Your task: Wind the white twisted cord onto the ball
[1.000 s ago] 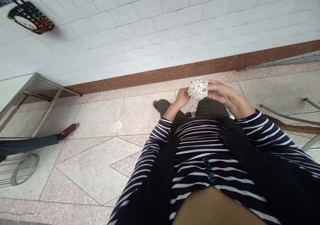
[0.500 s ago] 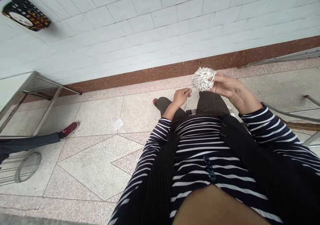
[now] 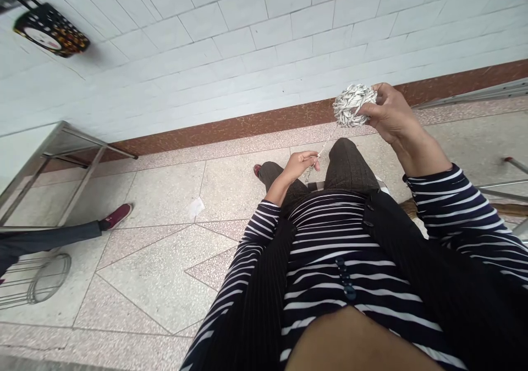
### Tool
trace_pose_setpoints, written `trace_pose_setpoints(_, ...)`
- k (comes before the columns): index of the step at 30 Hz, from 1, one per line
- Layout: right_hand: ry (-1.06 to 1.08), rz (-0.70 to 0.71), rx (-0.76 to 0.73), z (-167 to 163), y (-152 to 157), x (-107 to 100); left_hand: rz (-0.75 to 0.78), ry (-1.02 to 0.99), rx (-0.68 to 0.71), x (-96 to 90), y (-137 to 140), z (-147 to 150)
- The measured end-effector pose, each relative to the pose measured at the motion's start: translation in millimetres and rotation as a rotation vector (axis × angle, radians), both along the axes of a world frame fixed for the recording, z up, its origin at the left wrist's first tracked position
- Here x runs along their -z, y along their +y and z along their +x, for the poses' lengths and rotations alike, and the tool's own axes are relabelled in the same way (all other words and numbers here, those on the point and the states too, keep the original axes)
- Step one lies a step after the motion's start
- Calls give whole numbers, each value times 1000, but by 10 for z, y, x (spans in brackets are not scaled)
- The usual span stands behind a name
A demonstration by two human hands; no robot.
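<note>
In my raised right hand is a ball of white cord with dark flecks, gripped by its right side between the thumb and fingers. A thin strand of cord runs taut from the underside of the ball down to my left hand. The left fingers are curled around that strand, lower down and to the left, over my lap. More cord hangs below the left hand, partly hidden against my dark trousers.
A white tiled wall with a brown skirting faces me. At left are a metal-legged table, another person's leg and red shoe, and a wire basket. White paper lies on the floor. A patterned bag hangs upper left.
My right hand has lifted the ball up and to the right and turned it. The distance between the hands has grown, and the strand between them now shows clearly.
</note>
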State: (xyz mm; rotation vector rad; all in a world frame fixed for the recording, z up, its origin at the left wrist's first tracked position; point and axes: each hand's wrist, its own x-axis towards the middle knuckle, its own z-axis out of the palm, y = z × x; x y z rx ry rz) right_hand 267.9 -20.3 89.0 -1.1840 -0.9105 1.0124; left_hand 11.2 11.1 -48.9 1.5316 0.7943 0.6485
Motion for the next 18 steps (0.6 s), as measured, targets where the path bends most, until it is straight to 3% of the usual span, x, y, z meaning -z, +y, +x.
trace_pose_setpoints(4, 22, 34, 82, -14, 10, -7, 73, 68, -72, -41, 5, -70)
trace_pose_setpoints(9, 200, 141, -10, 18, -39, -69, 128, 77, -173, -138, 55, -251)
trace_pose_setpoints(12, 252, 130, 10, 42, -43, -68, 113, 70, -145, -125, 47, -316)
trace_pose_setpoints(18, 92, 103, -43, -165, -12, -89, 114, 140, -52, 7, 152, -168)
